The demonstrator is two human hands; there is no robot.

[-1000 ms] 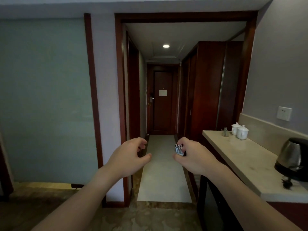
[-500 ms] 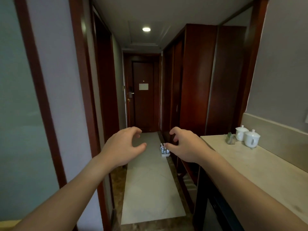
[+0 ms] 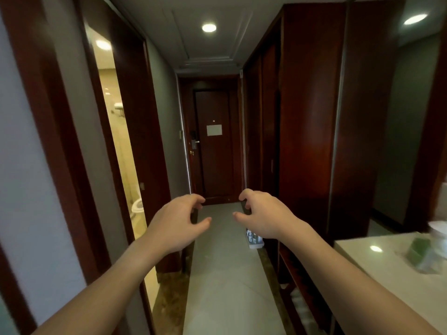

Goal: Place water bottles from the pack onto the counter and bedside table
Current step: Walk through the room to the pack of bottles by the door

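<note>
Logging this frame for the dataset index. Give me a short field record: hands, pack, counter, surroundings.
left hand: raised, fingers curled open, holding nothing
right hand: raised, fingers curled open, holding nothing
pack of water bottles: on the hallway floor by the wardrobe, partly hidden behind the right hand
counter: lower right, no bottles seen on it; blurred items at its far end
doorway: on the left, lit bathroom beyond
entry door: shut, at the corridor's end
</note>
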